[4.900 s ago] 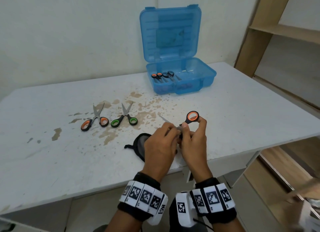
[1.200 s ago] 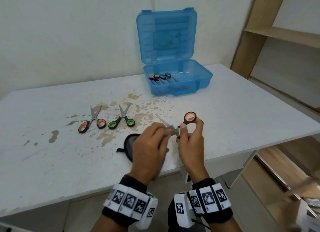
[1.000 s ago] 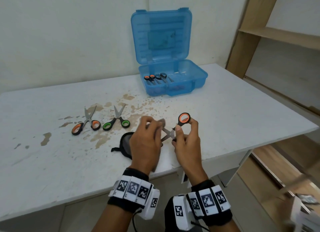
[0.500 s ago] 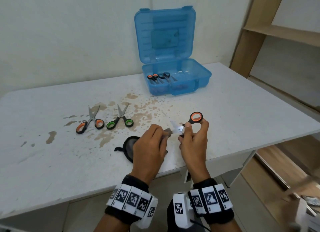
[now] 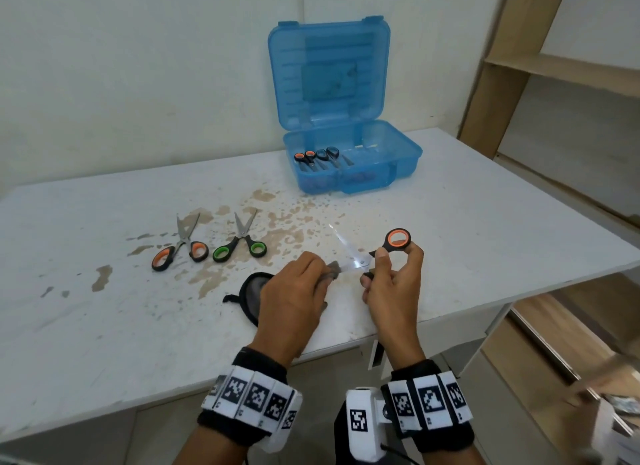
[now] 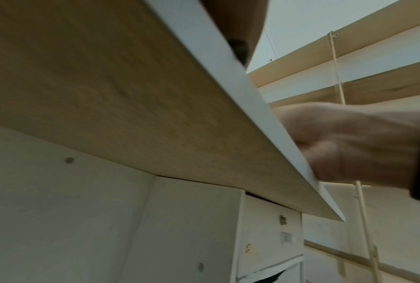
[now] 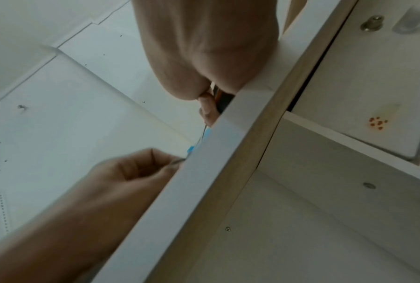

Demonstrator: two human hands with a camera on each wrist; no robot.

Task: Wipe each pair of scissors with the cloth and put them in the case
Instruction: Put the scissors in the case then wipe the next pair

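Observation:
My right hand [image 5: 388, 274] holds a pair of orange-handled scissors [image 5: 397, 240] by its handles, above the table's front edge, blades spread apart and pointing left. My left hand [image 5: 311, 277] pinches a grey cloth [image 5: 333, 267] round the lower blade. The cloth's dark-edged rest [image 5: 252, 294] hangs to the table left of that hand. Two more pairs lie on the table at the left: an orange one [image 5: 180, 249] and a green one [image 5: 240, 244]. The open blue case [image 5: 398, 152] stands at the back with several scissors [image 5: 317, 156] inside. Both wrist views show mostly the table's underside.
The white table [image 5: 485, 229] has brown stains in its middle. A wooden shelf unit [image 5: 554, 66] stands at the right. The case lid [image 5: 329, 73] leans upright against the wall. The table's front edge [image 6: 252, 99] runs just under both hands.
My left hand has slid the cloth along the blades and now pinches the lower blade near its tip. My right hand has kept its hold on the handles throughout.

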